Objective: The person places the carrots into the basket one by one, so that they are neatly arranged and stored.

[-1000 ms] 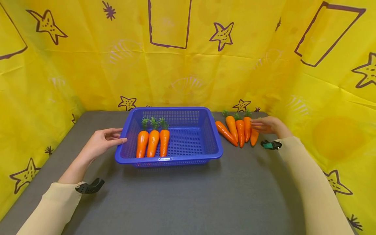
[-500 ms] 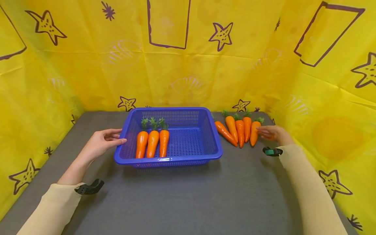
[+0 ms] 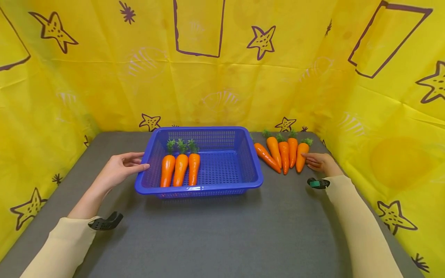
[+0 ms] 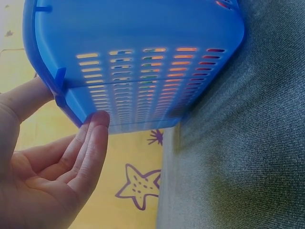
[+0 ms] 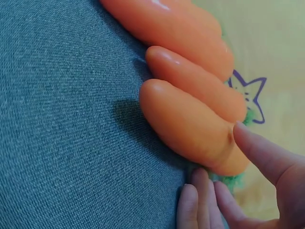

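Note:
Three orange toy carrots with green tops lie side by side in the left part of a blue plastic basket. My left hand holds the basket's left rim, its thumb over the edge and its fingers against the slotted outer wall. To the right of the basket, several more carrots lie in a row on the table. My right hand pinches the rightmost carrot; in the right wrist view its thumb lies on that carrot and its fingertips meet the lower side, partly hidden.
The dark grey cloth-covered table extends in front of the basket. Yellow printed curtains enclose the back and both sides. The leftmost loose carrot lies close to the basket's right wall.
My right hand has drawn back from above the rightmost carrot, uncovering it, then come down against its right side. The left hand and basket stay put.

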Available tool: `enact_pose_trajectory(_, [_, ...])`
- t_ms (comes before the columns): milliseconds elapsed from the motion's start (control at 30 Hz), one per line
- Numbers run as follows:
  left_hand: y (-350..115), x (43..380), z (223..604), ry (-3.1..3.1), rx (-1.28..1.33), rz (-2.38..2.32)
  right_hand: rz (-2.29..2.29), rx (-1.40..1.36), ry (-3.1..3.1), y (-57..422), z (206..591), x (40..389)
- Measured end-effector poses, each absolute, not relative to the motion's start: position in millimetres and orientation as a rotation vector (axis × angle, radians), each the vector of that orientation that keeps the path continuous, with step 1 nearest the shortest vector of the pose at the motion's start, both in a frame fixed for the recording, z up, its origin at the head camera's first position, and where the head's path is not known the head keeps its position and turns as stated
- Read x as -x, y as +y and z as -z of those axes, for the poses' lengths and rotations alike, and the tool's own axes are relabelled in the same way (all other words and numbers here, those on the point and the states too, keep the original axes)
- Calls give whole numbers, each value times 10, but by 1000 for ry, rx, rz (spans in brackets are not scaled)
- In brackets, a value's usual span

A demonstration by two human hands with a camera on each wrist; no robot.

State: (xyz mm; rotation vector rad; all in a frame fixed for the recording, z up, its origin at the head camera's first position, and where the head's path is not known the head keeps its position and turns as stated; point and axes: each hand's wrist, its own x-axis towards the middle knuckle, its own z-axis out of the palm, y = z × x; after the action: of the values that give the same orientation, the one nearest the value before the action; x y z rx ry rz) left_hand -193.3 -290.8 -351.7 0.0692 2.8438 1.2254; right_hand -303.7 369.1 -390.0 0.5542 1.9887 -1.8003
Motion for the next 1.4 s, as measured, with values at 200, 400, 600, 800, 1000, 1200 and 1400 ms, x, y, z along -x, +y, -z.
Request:
enact_pose_trajectory(200, [-2914, 1923, 3521, 2847, -75, -1226, 1731, -577, 2126, 3636, 3939, 3053])
enact_pose_trajectory(400, [-2914, 1923, 3521, 2853, -75, -1223, 1610, -565, 2221, 3569, 3959, 3066])
enact_pose_trajectory(600, [-2911, 1923, 3529, 2838, -62, -1222, 1607, -607, 2183, 3580, 3942, 3094])
enact_pose_trajectory(800, [-2905, 1920, 3531, 2840, -63, -1218, 1661, -631, 2144, 3567, 3936, 3062])
enact_pose_trajectory(1000, [-2907, 1921, 3534, 2841, -70, -1216, 1702, -664, 2136, 3537, 3952, 3036])
enact_pose_trajectory(1200, [-2911, 1915, 3530, 2847, -77, -1213, 1759, -682, 2082, 3535, 3940, 3016])
enact_pose_trajectory(1400, [-2894, 1912, 3495, 2852, -84, -1223, 1782, -644, 2041, 3553, 3900, 2973])
